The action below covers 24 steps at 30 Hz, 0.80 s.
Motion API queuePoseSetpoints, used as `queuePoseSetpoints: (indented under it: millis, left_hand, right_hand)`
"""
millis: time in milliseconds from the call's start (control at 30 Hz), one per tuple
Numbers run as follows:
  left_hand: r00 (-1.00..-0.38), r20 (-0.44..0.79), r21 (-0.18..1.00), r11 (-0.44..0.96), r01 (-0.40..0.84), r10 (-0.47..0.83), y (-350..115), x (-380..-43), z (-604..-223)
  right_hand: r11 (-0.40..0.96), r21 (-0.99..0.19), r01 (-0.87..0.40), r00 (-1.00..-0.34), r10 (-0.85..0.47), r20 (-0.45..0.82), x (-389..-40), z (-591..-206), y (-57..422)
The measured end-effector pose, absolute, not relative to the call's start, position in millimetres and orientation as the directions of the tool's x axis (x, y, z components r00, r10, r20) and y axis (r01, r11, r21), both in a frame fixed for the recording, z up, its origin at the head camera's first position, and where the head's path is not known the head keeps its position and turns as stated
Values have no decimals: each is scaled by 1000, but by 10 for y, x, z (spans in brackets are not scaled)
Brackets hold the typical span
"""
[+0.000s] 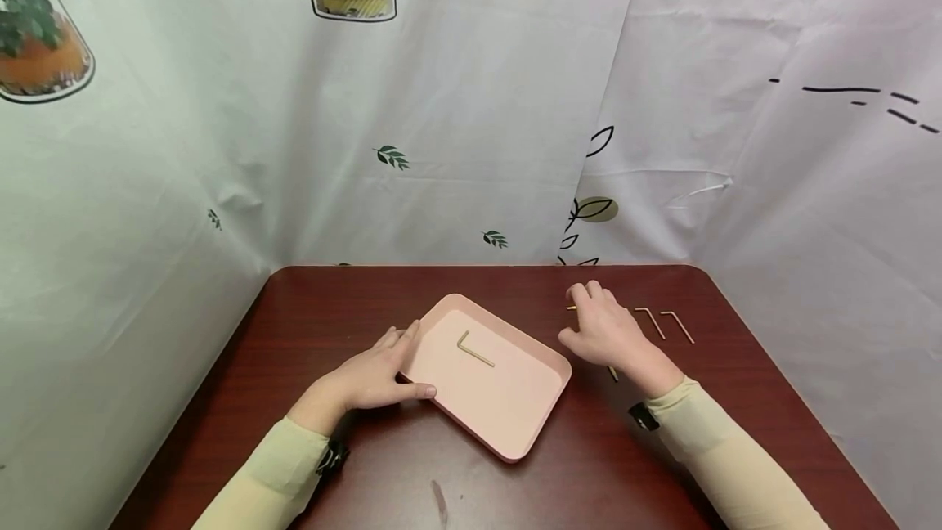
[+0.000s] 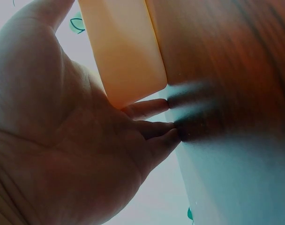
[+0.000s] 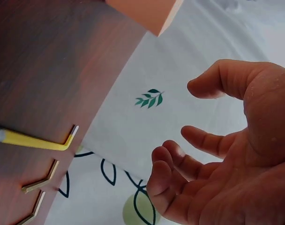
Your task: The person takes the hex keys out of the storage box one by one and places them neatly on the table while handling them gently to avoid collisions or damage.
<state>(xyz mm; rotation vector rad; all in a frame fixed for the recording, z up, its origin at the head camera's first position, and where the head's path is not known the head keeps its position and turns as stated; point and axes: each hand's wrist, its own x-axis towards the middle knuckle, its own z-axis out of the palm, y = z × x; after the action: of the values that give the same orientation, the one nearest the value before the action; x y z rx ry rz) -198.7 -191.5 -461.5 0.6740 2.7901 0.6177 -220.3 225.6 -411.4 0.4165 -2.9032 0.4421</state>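
An L-shaped brass hex key (image 1: 474,352) lies inside a shallow pink tray (image 1: 508,415). My left hand (image 1: 368,375) rests against the tray's left corner, its thumb at the near rim and its straight fingers along the outer left side. Those fingertips reach down to the tabletop in the left wrist view. My right hand (image 1: 607,330) hovers right of the tray, thumb and fingers apart with nothing between them. Below it lies a yellow hex key (image 3: 34,139), mostly hidden by the hand in the head view. Two thinner hex keys (image 1: 651,322) lie to its right.
The dark red-brown table (image 1: 353,293) has rounded back corners. Pale printed cloth (image 1: 441,105) hangs close behind it and on both sides. A smudge (image 1: 439,504) marks the tabletop near the front.
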Motion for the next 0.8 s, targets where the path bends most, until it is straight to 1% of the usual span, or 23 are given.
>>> queuePoseSetpoints:
  millis: [333,800]
  left_hand:
    - [-876,-103,440,811,385,471,-1910,-1982,-4610]
    - [-875,-95,438,809,392,475,-1920,-1993,-4626]
  right_hand:
    - [900,-257,-353,-923,-290,252,-2156,-4096,2146]
    - [892,-248,-378,-917,-324,232,-2131,-4103,1984]
